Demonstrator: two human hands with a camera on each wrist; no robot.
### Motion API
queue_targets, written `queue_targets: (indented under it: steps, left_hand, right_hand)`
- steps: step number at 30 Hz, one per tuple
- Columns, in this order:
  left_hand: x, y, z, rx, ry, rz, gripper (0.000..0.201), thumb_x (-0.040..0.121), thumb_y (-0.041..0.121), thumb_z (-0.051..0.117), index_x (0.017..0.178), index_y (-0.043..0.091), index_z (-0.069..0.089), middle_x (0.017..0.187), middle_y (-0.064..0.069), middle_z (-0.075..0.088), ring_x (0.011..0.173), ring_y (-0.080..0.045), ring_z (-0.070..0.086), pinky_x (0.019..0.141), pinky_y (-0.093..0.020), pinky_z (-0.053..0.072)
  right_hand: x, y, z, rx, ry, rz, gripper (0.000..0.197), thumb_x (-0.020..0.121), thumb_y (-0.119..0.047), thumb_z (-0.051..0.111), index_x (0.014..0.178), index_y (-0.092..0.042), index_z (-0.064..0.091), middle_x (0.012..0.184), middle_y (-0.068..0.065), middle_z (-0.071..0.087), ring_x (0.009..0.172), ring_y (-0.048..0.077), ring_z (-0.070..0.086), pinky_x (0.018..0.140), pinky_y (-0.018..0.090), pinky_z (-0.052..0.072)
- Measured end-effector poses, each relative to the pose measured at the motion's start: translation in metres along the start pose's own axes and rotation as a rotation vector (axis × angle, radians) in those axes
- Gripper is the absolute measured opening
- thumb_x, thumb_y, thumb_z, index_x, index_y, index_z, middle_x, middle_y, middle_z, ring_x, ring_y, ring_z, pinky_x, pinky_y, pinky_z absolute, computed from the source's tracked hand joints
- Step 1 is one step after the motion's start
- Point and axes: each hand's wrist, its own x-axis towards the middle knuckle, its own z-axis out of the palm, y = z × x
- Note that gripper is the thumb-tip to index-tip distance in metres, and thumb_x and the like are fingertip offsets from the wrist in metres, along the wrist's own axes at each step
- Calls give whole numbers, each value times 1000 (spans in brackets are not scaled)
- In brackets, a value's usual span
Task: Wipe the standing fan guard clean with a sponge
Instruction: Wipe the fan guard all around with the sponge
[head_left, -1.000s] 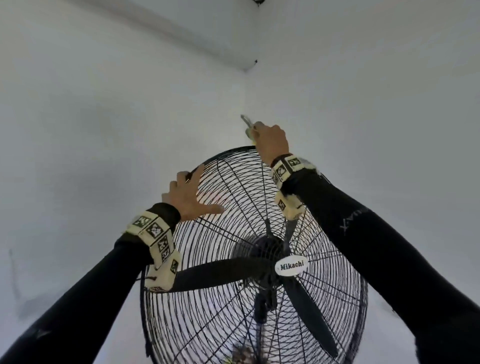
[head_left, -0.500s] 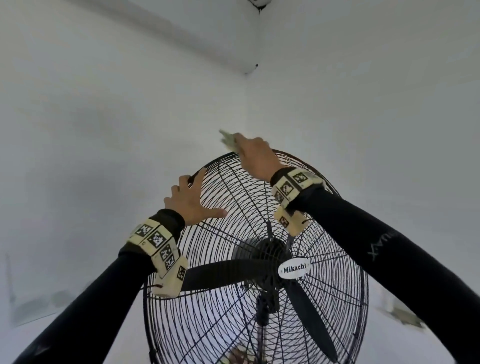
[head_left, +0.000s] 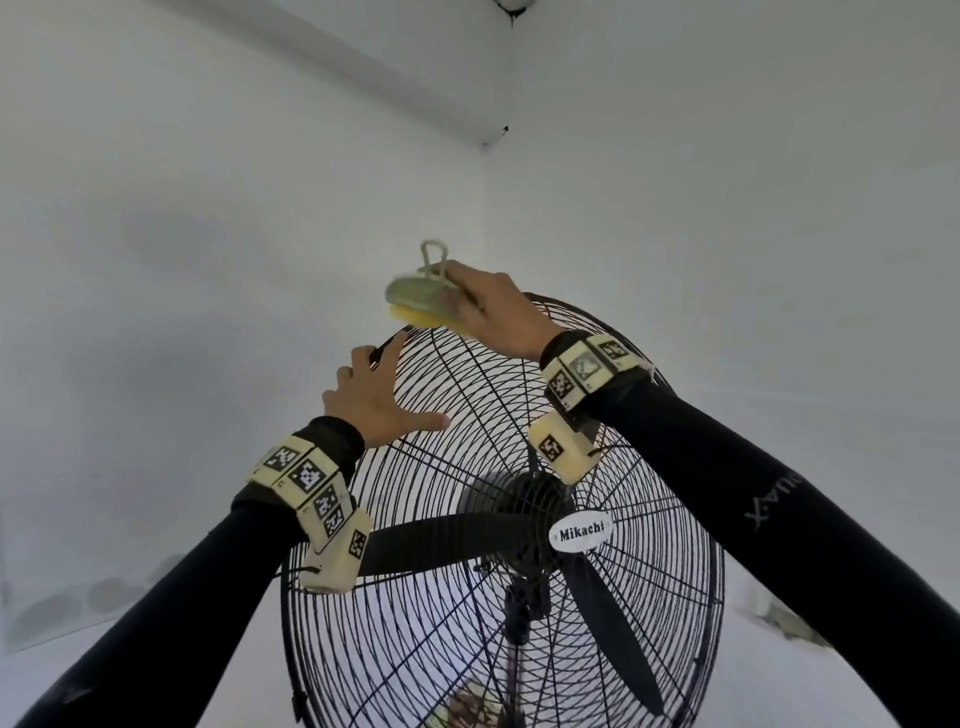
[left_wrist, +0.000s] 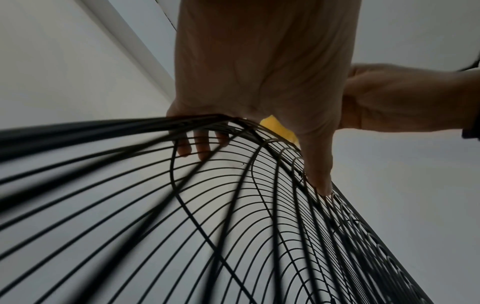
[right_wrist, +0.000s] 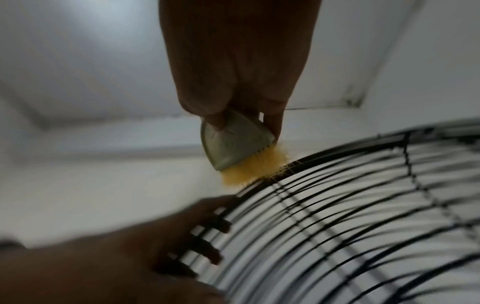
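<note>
Head view: the sponge (head_left: 415, 304), grey back up and yellow bristly face down, lies with its long axis along the top rim of the guard (head_left: 675, 597), its hanging loop pointing up at the ceiling. Its yellow face touches the rim. The right hand (head_left: 493, 312) pinches it by the back. Just beside it, the left hand (head_left: 374, 400) grips the rim, fingers hooked through the wires, thumb stretched out.

Your fan guard (head_left: 649, 597) is thin black-coated metal wire, and your sponge (right_wrist: 231, 150) pairs a smooth grey-green plastic back with frayed yellow bristles.
</note>
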Motion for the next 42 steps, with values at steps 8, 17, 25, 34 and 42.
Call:
queue_targets:
  steps: [8, 17, 25, 34, 42]
  left_hand:
    - [-4, 1, -3, 1, -14, 5, 133, 65, 82, 73, 162, 36, -6, 163, -12, 13, 144, -39, 29, 111, -60, 37]
    - [-2, -2, -1, -5, -7, 15, 133, 64, 83, 73, 162, 36, -4, 162, -12, 14, 142, -41, 30, 110, -60, 37]
    - [-1, 2, -2, -1, -13, 4, 132, 66, 79, 75, 162, 35, -4, 163, -12, 13, 144, -41, 28, 112, -60, 35]
    - [-3, 0, -2, -2, -9, 21, 134, 64, 81, 74, 162, 34, -4, 163, -12, 14, 143, -40, 30, 111, -59, 37]
    - [-2, 1, -2, 8, -12, 5, 132, 65, 80, 75, 162, 35, -3, 163, -12, 12, 143, -40, 29, 111, -58, 37]
  right_hand:
    - [-25, 40, -18, -127, 380, 463, 50, 93, 10, 44, 131, -23, 42, 90, 16, 66, 67, 32, 63, 64, 49, 59]
    - [-34, -9, -21, 81, 139, 134, 19, 101, -2, 44, 108, -19, 48, 86, 5, 58, 57, 15, 47, 50, 24, 39]
    - [-23, 1, -3, -323, -90, 191, 32, 96, 3, 48, 124, -10, 51, 78, 11, 55, 68, 30, 55, 58, 31, 30]
    - [-24, 18, -19, -239, 180, 437, 36, 92, 11, 42, 117, -14, 52, 80, 10, 60, 63, 22, 53, 55, 30, 41]
    - [-45, -19, -9, 190, 82, 30, 16, 101, -4, 47, 104, -19, 51, 92, 1, 61, 67, 17, 54, 55, 21, 40]
